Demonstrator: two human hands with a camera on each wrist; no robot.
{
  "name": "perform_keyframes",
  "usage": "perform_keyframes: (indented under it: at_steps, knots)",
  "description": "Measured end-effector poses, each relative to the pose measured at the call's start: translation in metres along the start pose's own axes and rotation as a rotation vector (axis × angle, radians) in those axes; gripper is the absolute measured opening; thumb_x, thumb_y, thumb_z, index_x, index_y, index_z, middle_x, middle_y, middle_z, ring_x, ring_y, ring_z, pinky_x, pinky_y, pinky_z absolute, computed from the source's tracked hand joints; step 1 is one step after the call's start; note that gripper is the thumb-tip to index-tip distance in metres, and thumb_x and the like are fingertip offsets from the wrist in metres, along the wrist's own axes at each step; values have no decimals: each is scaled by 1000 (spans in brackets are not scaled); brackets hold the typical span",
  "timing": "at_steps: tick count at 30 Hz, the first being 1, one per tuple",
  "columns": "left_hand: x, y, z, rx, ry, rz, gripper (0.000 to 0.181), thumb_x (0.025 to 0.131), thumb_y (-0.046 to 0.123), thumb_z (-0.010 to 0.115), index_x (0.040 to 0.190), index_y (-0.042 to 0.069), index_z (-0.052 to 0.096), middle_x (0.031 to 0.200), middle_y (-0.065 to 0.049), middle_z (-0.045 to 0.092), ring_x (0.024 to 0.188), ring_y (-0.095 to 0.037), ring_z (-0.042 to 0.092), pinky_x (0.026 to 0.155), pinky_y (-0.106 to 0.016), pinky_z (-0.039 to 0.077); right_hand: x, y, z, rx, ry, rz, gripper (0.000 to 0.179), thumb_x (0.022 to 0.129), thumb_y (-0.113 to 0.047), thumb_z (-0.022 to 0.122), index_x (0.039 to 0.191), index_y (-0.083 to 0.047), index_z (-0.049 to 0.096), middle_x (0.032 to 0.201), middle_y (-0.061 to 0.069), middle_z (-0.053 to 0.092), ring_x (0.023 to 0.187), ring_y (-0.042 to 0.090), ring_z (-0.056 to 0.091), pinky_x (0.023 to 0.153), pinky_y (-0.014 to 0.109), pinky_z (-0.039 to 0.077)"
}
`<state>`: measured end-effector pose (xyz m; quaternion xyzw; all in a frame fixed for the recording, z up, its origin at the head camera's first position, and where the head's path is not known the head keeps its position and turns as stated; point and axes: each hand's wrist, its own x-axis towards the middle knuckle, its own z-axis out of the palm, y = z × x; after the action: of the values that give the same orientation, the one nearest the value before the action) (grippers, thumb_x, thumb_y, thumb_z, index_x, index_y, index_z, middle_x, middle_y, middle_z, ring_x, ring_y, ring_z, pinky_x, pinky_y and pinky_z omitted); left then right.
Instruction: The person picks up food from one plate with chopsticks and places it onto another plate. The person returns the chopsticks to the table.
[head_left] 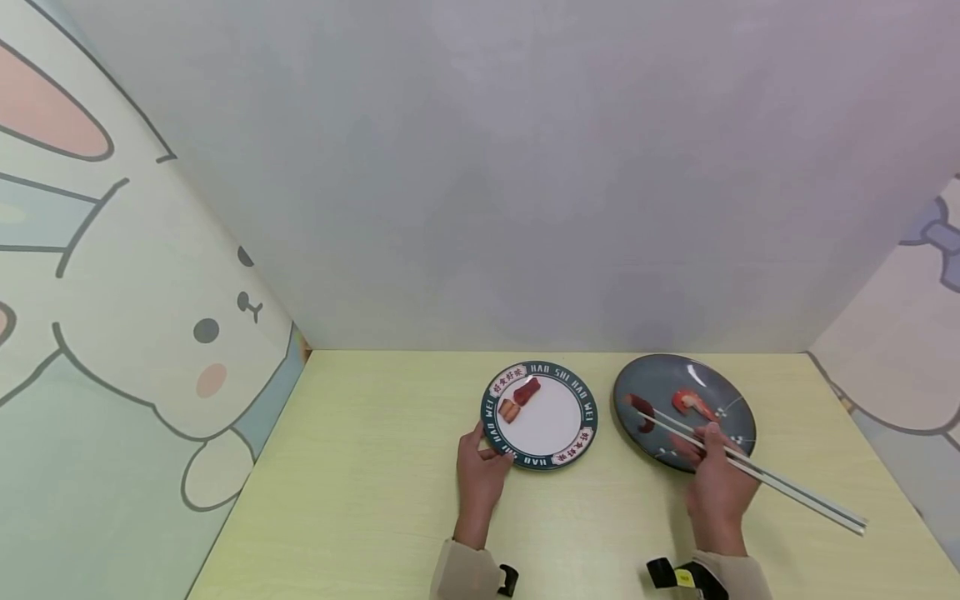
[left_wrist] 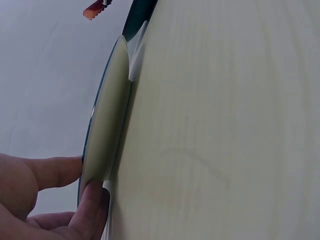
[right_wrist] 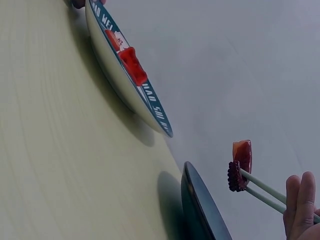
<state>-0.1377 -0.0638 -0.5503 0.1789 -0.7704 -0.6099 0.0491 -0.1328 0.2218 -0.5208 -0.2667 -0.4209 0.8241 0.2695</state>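
Note:
My left hand [head_left: 482,475] pinches the near-left rim of a white plate [head_left: 557,421] with a dark green lettered border. On that plate lie a dark red food piece [head_left: 527,390] and a smaller orange-brown one [head_left: 509,411]. In my right hand [head_left: 722,487] is a pair of pale chopsticks [head_left: 802,493]. Their tips grip a dark red, curved piece like an octopus tentacle [right_wrist: 242,160], raised above the dark grey plate [head_left: 652,375]. A red-orange shrimp [head_left: 694,403] lies on the grey plate. The right fingers partly cover that plate's near edge.
Both plates stand side by side on a pale yellow wooden table [head_left: 360,475], with a gap between them. A plain grey wall [head_left: 480,208] rises behind the table's far edge. Cartoon-printed panels [head_left: 150,350] flank it on either side.

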Motion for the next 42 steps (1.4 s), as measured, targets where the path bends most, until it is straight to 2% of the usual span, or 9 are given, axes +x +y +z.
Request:
perform_keyframes:
  at_steps: [10,17,25,42]
  knots:
    - [0,0,0,7,-5,-2,75,85,-7,78,153,-7,47,126,-17,57,90,-19,62,68,-26,55,5,-4,-7,86,54,-10,17,101,-2,66,91,0,79,79,7,75,57,19,75,57,29,60]
    - [0,-1,0,13,-5,-8,76,85,-8,78,154,-7,46,127,-17,57,91,-19,63,68,-26,56,10,-5,-14,78,71,-7,19,102,-4,66,90,3,79,81,10,75,60,19,76,57,27,60]
    - [1,1,1,21,10,-16,75,86,-7,78,154,-7,47,127,-17,58,90,-19,63,69,-29,56,17,-7,-22,142,101,-11,19,102,-1,65,88,8,75,76,12,73,55,21,75,55,28,60]
    - [1,0,1,24,11,-13,75,85,-8,79,153,-7,47,127,-17,58,89,-18,63,70,-30,57,25,-11,-32,231,145,-28,15,99,4,67,90,13,74,78,15,75,54,22,74,53,30,59]
